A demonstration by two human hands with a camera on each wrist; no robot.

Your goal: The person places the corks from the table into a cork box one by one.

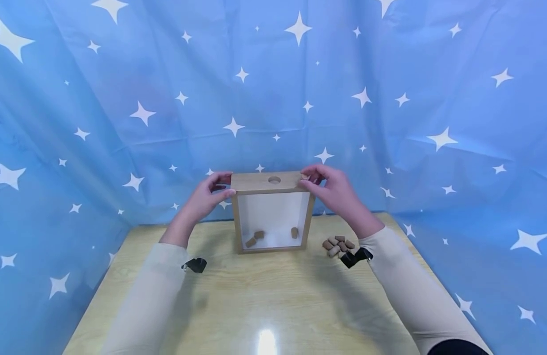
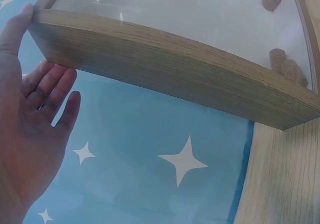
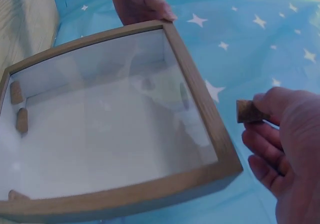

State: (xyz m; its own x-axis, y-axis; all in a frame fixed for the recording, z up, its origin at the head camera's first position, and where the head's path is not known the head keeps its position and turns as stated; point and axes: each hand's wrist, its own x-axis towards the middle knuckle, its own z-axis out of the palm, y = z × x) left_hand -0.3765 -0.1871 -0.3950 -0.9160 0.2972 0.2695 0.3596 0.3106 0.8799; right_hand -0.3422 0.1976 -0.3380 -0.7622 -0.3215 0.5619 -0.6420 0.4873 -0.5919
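A wooden shadow box (image 1: 273,250) with a clear front stands upright on the table, a round hole (image 1: 274,180) in its top. My left hand (image 1: 209,193) grips its upper left corner, thumb at the front edge and fingertips at the back edge. My right hand (image 1: 328,185) pinches a cork (image 3: 248,111) between thumb and fingers, close over the top's right end. Inside the box, two corks (image 1: 259,234) lie at the lower left and another cork (image 1: 294,232) at the lower right.
Several loose corks (image 1: 334,251) lie in a pile on the wooden table (image 1: 237,301), right of the box and partly behind the right wrist's black camera mount (image 1: 356,257). A blue curtain (image 1: 273,98) with white stars hangs behind the box and along both sides.
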